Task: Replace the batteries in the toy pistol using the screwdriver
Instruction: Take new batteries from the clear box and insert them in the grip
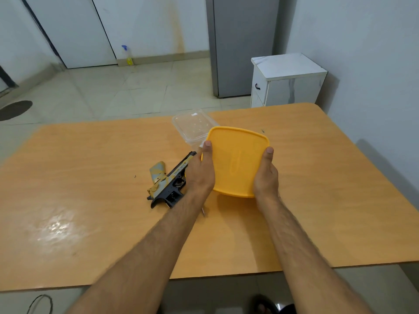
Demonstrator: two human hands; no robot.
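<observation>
on orange table (90,177) by tiled floor (113,91), hands grip yellow lid (235,159).

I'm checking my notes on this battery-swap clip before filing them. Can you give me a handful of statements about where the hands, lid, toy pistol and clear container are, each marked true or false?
1. Both hands hold the yellow lid, the left hand on one edge and the right hand on the other. True.
2. The toy pistol is held in the left hand. False: it lies on the table, beside the left wrist.
3. The clear container sits beyond the lid, uncovered. True.
4. The clear container is full of batteries. False: none can be seen in it.
5. The pistol lies to the right of the lid. False: it lies to its left.
</observation>
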